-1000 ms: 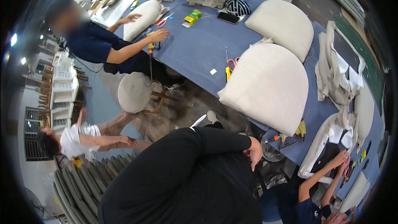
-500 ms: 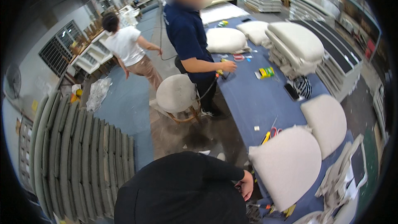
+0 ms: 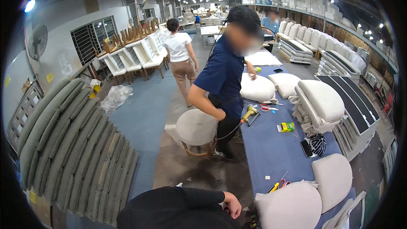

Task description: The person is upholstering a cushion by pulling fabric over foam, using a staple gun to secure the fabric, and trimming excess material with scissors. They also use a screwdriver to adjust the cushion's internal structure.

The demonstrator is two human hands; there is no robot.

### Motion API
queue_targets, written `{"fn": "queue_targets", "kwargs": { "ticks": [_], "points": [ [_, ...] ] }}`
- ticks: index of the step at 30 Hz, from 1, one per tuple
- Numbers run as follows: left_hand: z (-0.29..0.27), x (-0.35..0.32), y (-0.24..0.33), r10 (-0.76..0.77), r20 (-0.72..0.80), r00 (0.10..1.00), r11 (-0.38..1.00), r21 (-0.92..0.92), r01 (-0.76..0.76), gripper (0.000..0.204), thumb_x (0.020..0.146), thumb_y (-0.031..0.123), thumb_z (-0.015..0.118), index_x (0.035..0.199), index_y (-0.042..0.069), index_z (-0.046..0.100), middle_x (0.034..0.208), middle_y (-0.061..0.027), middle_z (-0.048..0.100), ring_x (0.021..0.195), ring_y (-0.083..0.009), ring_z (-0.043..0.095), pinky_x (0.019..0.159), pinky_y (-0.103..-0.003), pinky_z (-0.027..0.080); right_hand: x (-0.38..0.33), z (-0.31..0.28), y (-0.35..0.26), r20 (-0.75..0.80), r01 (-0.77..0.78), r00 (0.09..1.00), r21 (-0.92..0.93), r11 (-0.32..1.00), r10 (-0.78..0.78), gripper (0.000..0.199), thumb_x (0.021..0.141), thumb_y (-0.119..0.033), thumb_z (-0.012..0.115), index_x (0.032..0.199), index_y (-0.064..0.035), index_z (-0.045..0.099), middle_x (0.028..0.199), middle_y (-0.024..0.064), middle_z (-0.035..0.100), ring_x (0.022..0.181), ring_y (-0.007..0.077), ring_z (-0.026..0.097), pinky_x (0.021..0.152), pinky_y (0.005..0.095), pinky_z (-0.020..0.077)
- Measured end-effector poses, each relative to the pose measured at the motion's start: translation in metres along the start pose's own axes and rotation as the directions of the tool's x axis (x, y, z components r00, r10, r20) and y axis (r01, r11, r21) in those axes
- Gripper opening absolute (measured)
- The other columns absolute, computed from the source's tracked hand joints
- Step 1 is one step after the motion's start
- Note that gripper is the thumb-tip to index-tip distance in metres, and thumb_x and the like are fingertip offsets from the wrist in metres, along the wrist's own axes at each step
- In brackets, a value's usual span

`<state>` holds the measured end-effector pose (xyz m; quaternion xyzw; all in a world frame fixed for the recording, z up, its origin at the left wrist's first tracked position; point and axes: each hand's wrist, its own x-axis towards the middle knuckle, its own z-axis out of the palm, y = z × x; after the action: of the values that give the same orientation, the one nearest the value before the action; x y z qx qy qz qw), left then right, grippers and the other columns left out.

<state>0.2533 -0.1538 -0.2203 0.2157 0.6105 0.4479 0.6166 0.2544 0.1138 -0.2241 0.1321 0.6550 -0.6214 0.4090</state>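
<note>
A black sleeve fills the bottom of the view, and from it comes my left hand [image 3: 232, 206]. Its fingers are curled down and inward; what they hold, if anything, is hidden. It is left of the blue-covered table [image 3: 267, 148], apart from the nearest pale seat cushion [image 3: 290, 207]. Behind that cushion lie a yellow-and-black tool [image 3: 274, 187] and red-handled scissors [image 3: 286, 182], both partly hidden. A second pale cushion [image 3: 333, 181] is to their right. My right hand is out of view.
A co-worker in navy [image 3: 224, 68] stands left of the table, beside a stool [image 3: 196, 126]. A pneumatic stapler [image 3: 251, 113], a phone [image 3: 305, 148] and stacked cushions [image 3: 321, 99] lie on the table. Stacked grey-green pads [image 3: 76, 152] stand left. A person in white [image 3: 178, 48] is farther back.
My view has tilted upward. The navy-clad co-worker's near hand has gone from the stapler to the hip; the other is over a far cushion. The person in white has walked farther away.
</note>
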Motion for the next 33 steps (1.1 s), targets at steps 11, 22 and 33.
{"fn": "queue_targets", "kwargs": {
  "ticks": [11, 22, 33],
  "points": [
    [0.096, -0.165, -0.103, -0.276, -0.108, 0.955, 0.826, -0.535, 0.178, 0.027, 0.103, 0.036, 0.072, 0.087, 0.014, 0.069, 0.070, 0.0025, 0.065, 0.054, -0.0100, 0.056, 0.048, -0.030, 0.042, -0.032, 0.028, 0.011, 0.245, -0.028, 0.969, 0.060, 0.998, 0.012, 0.075, 0.098, -0.031, 0.082, 0.159, -0.0088, 0.045, 0.155, 0.0141, 0.053, 0.141, 0.0289, 0.049, 0.116, 0.0423, 0.0418],
    [0.066, -0.174, -0.055, -0.264, -0.516, 0.815, 0.885, -0.466, -0.009, 0.051, 0.099, 0.057, 0.074, 0.086, 0.007, 0.074, 0.074, -0.0004, 0.068, 0.065, -0.0122, 0.063, 0.060, -0.031, 0.051, 0.029, 0.047, 0.055, 0.245, 0.064, 0.967, 0.013, 0.998, -0.065, 0.091, 0.094, -0.044, 0.084, 0.160, 0.0022, 0.040, 0.159, 0.0230, 0.047, 0.145, 0.0315, 0.047, 0.120, 0.0440, 0.0399],
    [-0.123, -0.076, -0.030, 0.003, -0.627, 0.779, 1.000, -0.005, -0.008, 0.081, 0.083, 0.049, 0.092, 0.139, 0.002, 0.057, 0.119, -0.0111, 0.063, 0.106, -0.0202, 0.064, 0.094, -0.036, 0.054, 0.048, 0.046, -0.025, -0.188, 0.301, 0.945, 0.190, 0.934, -0.267, 0.073, 0.089, -0.015, 0.090, 0.151, -0.0069, 0.051, 0.128, 0.0095, 0.066, 0.120, 0.0179, 0.063, 0.104, 0.0331, 0.0505]
  ]
}}
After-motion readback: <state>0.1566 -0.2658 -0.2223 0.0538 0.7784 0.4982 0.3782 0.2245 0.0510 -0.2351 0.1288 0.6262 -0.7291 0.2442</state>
